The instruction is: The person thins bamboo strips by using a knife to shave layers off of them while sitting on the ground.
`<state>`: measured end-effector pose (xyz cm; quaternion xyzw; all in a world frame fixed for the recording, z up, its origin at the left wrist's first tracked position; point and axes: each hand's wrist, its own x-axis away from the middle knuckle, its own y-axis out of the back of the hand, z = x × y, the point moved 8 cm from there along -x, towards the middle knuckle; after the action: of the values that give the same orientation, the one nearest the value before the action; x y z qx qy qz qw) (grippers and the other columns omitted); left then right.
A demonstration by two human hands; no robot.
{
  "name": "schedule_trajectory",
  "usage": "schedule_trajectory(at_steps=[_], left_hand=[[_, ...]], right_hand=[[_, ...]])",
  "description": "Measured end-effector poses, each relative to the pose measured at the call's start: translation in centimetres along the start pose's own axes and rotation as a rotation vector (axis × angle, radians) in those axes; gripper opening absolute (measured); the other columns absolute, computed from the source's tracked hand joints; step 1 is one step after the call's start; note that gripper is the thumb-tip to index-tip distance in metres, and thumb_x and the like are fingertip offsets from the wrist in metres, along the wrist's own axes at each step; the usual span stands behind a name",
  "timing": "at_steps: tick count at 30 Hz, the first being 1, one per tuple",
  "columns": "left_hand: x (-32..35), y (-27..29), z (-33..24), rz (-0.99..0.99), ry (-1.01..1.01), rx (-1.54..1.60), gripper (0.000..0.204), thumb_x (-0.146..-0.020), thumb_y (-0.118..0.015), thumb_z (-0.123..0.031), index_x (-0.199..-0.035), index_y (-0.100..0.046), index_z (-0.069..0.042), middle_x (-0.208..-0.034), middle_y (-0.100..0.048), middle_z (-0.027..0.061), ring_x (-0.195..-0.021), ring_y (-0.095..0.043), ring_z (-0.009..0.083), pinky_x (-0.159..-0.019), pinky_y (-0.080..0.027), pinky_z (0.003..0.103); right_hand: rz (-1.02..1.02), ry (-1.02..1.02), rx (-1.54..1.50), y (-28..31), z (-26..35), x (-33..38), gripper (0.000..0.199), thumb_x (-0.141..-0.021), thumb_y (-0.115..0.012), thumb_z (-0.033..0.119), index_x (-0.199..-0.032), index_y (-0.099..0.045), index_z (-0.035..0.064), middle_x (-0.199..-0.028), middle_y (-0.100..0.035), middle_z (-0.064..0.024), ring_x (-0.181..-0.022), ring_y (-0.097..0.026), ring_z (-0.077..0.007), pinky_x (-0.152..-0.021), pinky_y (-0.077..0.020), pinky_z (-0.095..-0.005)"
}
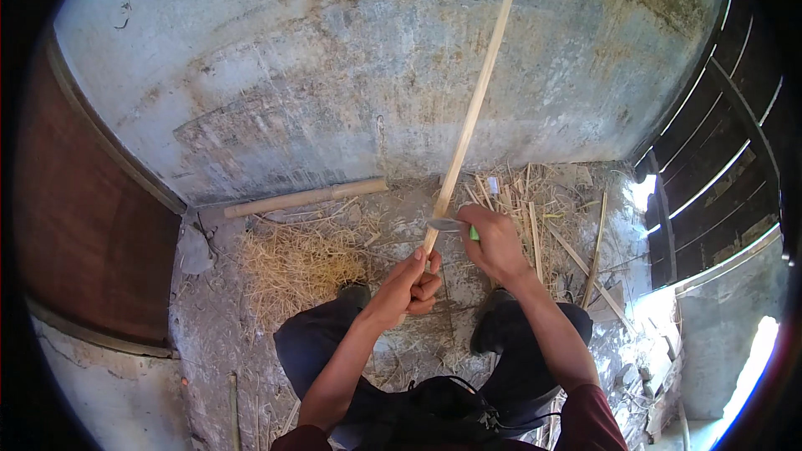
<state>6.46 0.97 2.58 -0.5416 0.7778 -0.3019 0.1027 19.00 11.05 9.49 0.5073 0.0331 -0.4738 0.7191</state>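
Left hand [411, 282]: clenched around the lower end of the bamboo strip [474, 104], thumb up along it.
Right hand [493, 242]: closed on a knife [447, 224] with a green handle, just right of the strip; the grey blade lies across the strip and touches it just above the left hand.
Bamboo strip: long, pale and thin, rising from the left hand and leaning right, up across the wall [334, 58] and out of the picture's top.
Bamboo pole [305, 198]: thicker, lying on the ground left of the strip, at the wall's foot.
Shavings [296, 263]: straw-coloured heap on the ground, left of the strip's lower end.
Loose slats [585, 263]: scattered right of the strip.
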Motion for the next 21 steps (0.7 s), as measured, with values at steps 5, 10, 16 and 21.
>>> schedule_trajectory(at_steps=[5, 10, 16, 21], left_hand=[[-0.6, 0.8, 0.0, -0.125, -0.16, -0.225, 0.045, -0.117, -0.034, -0.055, -0.106, -0.047, -0.013, -0.069, -0.029, -0.0053, -0.054, -0.027, 0.0074, -0.052, -0.026, 0.029], [-0.3, 2.2, -0.9, -0.376, -0.339, -0.71, 0.038, -0.119, -0.037, -0.042, -0.107, -0.046, -0.007, -0.069, -0.042, 0.0036, -0.06, -0.043, 0.0155, -0.06, -0.037, 0.037], [-0.1, 1.9, -1.0, -0.447, -0.394, -0.82, 0.034, -0.119, -0.041, -0.036, -0.106, -0.048, -0.005, -0.065, -0.047, 0.0063, -0.055, -0.047, 0.0203, -0.056, -0.036, 0.042], [0.5, 1.1, -1.8, -0.491, -0.447, -0.876, 0.03, -0.118, -0.047, -0.032, -0.109, -0.052, -0.004, -0.063, -0.046, 0.0048, -0.054, -0.043, 0.0165, -0.053, -0.033, 0.04]], right_hand=[[0.04, 0.012, 0.119, -1.0, 0.5, 0.0, 0.03, -0.074, -0.066, 0.0, -0.103, -0.064, 0.0074, -0.094, -0.069, -0.0111, -0.081, -0.071, -0.0374, -0.067, -0.0559, -0.0486], [0.04, 0.002, 0.18, -1.4, 0.3, 0.1, 0.031, -0.073, -0.067, 0.001, -0.103, -0.065, 0.0078, -0.091, -0.07, -0.0104, -0.077, -0.071, -0.0369, -0.065, -0.0564, -0.0485], [0.056, 0.002, 0.217, -2.3, 0.4, 0.2, 0.035, -0.074, -0.067, 0.002, -0.108, -0.07, 0.0071, -0.087, -0.072, -0.0126, -0.075, -0.072, -0.0375, -0.065, -0.0564, -0.0491], [0.044, -0.023, 0.168, -2.6, -0.1, 0.3, 0.037, -0.074, -0.067, 0.003, -0.11, -0.071, 0.0054, -0.087, -0.073, -0.0139, -0.075, -0.072, -0.0384, -0.065, -0.0558, -0.0506]])
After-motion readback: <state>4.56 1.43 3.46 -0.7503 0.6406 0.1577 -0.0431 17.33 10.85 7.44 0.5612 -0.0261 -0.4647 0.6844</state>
